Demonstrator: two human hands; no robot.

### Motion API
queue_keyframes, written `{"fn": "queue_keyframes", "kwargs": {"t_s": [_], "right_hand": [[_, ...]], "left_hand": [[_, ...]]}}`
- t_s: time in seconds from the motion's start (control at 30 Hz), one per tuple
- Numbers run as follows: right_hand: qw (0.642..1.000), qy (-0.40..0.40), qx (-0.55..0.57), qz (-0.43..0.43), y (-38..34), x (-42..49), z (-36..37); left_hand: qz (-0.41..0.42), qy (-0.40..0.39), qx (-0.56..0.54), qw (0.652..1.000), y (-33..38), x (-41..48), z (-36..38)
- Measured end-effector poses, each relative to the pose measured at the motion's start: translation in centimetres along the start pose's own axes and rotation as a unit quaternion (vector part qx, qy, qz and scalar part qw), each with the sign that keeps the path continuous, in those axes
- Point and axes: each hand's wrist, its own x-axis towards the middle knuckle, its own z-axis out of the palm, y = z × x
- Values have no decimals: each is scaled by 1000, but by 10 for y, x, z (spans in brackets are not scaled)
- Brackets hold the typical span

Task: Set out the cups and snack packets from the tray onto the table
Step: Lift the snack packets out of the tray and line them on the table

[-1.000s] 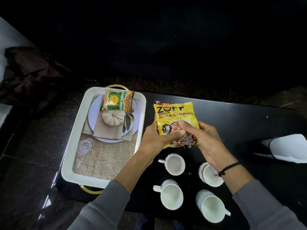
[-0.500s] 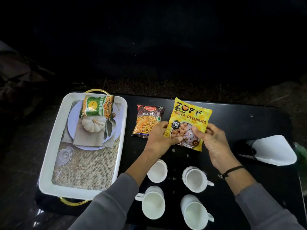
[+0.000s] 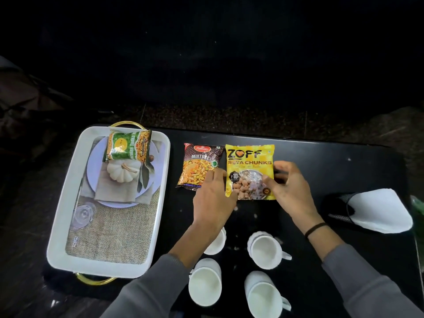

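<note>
Soya chunks packet [image 3: 250,171] flat on black table [image 3: 344,166] beside mixture packet [image 3: 202,167], lower corners pinched by left hand [image 3: 213,203] and right hand [image 3: 290,189]; likely light, crinkly, slippery, best gripped by edges.

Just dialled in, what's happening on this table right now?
A person's left hand and right hand rest on the yellow soya chunks packet, flat on the black table beside the dark mixture packet. Four white cups are out. A green snack packet remains in the white tray.
</note>
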Motion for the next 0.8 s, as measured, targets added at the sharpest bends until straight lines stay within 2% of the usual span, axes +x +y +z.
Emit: {"fn": "queue_keyframes", "kwargs": {"t_s": [0.13, 0.2, 0.3, 0.57, 0.8], "right_hand": [[992, 5, -104, -77, -3, -8, 4], [986, 0, -145, -87, -3, -11, 7], [982, -3, -173, -76, -4, -14, 9], [977, 3, -182, -114, -34, -25, 11], [975, -18, -167, -143, -88, -30, 48]], "left_hand": [[111, -17, 104, 988, 9, 4, -1], [132, -43, 140, 980, 13, 7, 1], [119, -76, 158, 977, 17, 8, 2], [127, -68, 124, 982, 6, -3, -19], [95, -12, 59, 994, -34, -3, -60]]}}
